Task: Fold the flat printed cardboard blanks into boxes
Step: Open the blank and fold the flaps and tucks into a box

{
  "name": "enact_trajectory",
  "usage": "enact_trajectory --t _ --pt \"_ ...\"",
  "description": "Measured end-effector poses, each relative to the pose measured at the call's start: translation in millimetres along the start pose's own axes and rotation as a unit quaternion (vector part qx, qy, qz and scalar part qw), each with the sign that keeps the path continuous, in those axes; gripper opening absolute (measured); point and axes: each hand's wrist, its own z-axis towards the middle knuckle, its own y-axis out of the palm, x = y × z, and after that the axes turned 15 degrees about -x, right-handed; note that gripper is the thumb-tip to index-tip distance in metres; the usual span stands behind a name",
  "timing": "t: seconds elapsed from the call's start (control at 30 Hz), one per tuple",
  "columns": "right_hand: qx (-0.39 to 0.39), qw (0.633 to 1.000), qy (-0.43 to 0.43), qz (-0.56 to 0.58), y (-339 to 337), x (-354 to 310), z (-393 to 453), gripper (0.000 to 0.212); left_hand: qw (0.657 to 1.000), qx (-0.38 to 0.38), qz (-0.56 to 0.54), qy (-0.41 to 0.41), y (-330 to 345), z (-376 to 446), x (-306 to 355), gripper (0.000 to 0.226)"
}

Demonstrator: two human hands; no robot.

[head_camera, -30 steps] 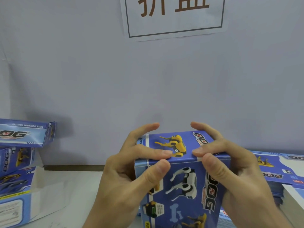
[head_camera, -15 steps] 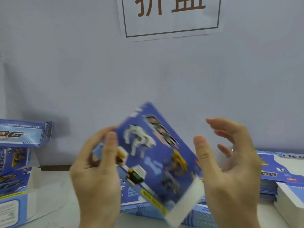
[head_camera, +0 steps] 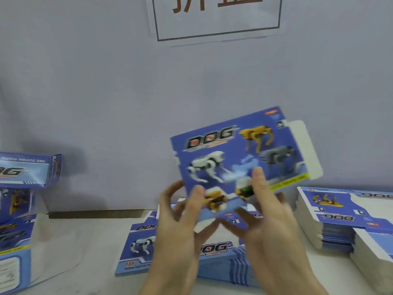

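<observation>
A blue printed box (head_camera: 231, 154) with robot-dog pictures and the word DOG is held up in the air in front of the wall, its big printed face towards me and a white flap sticking out at its right end. My left hand (head_camera: 182, 218) grips its lower left edge, thumb on the front. My right hand (head_camera: 270, 211) holds its lower edge, thumb pressed on the front face and fingers behind. The picture is blurred by motion.
A low stack of flat blanks (head_camera: 214, 250) lies on the table under my hands. A taller stack of blanks (head_camera: 340, 211) sits at the right. Folded boxes (head_camera: 23, 169) are piled at the left. A paper sign (head_camera: 214, 15) hangs on the wall.
The box has been turned from tilted and diagonal to broadside, with its front face towards me. My right hand, open beside it before, now holds its lower edge; both hands have moved right.
</observation>
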Motion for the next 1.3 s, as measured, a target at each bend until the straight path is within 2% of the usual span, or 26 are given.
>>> enact_trajectory --t 0.1,0.2,0.23,0.3,0.4,0.47,0.53,0.67,0.77,0.9,0.97,1.07,1.1,1.17,1.2,1.3 --pt "0.014 0.999 -0.004 -0.029 -28 -5 2 0.083 0.999 -0.023 0.033 -0.016 5 -4 7 0.072" --pt "-0.061 0.99 0.053 -0.117 -40 -14 4 0.096 0.997 0.039 0.055 0.03 -11 -2 22 0.071" --pt "-0.091 0.98 0.067 -0.166 -40 -16 3 0.099 0.994 0.054 0.081 0.043 -16 -2 28 0.069" --pt "-0.169 0.945 0.1 -0.262 -39 -17 -2 0.087 0.987 0.033 0.142 0.062 -22 -3 35 0.07" --pt "-0.244 0.901 0.141 -0.33 -37 -8 -6 0.089 0.989 -0.009 0.141 0.049 -24 -6 31 0.055" --pt "-0.227 0.905 0.126 -0.338 -38 -1 -4 0.096 0.988 -0.016 0.147 0.045 -22 -7 22 0.047" --pt "-0.184 0.935 0.072 -0.295 -39 6 -2 0.094 0.985 -0.042 0.157 0.054 -21 -6 14 0.042" --pt "-0.149 0.956 -0.002 -0.253 -38 20 2 0.062 0.985 -0.054 0.157 0.034 -21 -4 5 0.039" --pt "-0.13 0.966 0.008 -0.224 -37 30 1 0.046 0.983 -0.033 0.178 0.0 -24 -5 2 0.032" --pt "-0.127 0.972 0.028 -0.195 -32 35 1 0.048 0.989 -0.042 0.13 -0.057 -29 -6 5 0.045" --pt "-0.09 0.974 0.011 -0.209 -30 37 5 0.042 0.989 -0.016 0.13 -0.063 -30 -4 8 0.038" --pt "-0.071 0.969 0.003 -0.235 -32 39 9 0.02 0.989 -0.011 0.141 -0.043 -30 -2 4 0.012" --pt "-0.071 0.973 0.013 -0.219 -32 39 10 0.017 0.992 -0.009 0.118 -0.047 -29 -1 3 0.012" --pt "-0.083 0.981 0.033 -0.171 -32 35 9 0.031 0.996 -0.02 0.07 -0.047 -29 -3 5 0.036" --pt "-0.105 0.981 0.036 -0.16 -31 34 9 0.036 0.997 -0.028 0.059 -0.044 -29 -2 4 0.04" --pt "-0.116 0.981 0.012 -0.157 -30 32 8 0.027 0.999 -0.039 0.037 -0.003 -26 -4 4 0.032"
